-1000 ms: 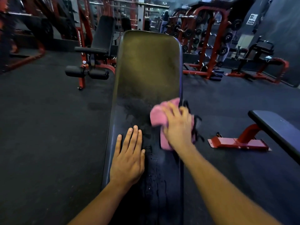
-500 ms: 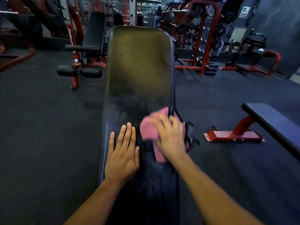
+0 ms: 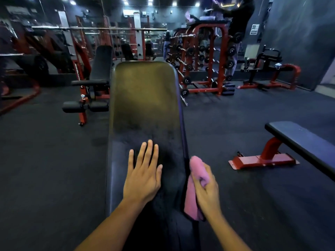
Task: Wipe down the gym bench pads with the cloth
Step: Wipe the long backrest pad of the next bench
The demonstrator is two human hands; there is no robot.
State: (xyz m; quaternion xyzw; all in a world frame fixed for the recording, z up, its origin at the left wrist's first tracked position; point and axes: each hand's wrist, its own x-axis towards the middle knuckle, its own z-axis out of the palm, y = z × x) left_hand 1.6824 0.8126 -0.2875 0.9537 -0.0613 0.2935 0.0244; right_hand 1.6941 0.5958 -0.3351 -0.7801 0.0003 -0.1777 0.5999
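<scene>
Left hand (image 3: 143, 176) lies flat, steadying the bench pad (image 3: 145, 98); right hand (image 3: 206, 192) grips the pink cloth (image 3: 192, 201) bunched against the side edge (likely wiping it).

Bench pad (image 3: 145, 105) ahead of me — long, dark, running away toward a red dumbbell rack (image 3: 203, 66). My left hand (image 3: 143, 178) lies flat on it, fingers straight. My right hand (image 3: 206, 192) grips the pink cloth (image 3: 192, 200) against the pad's right edge. Second bench (image 3: 299, 142) — right, well apart.
</scene>
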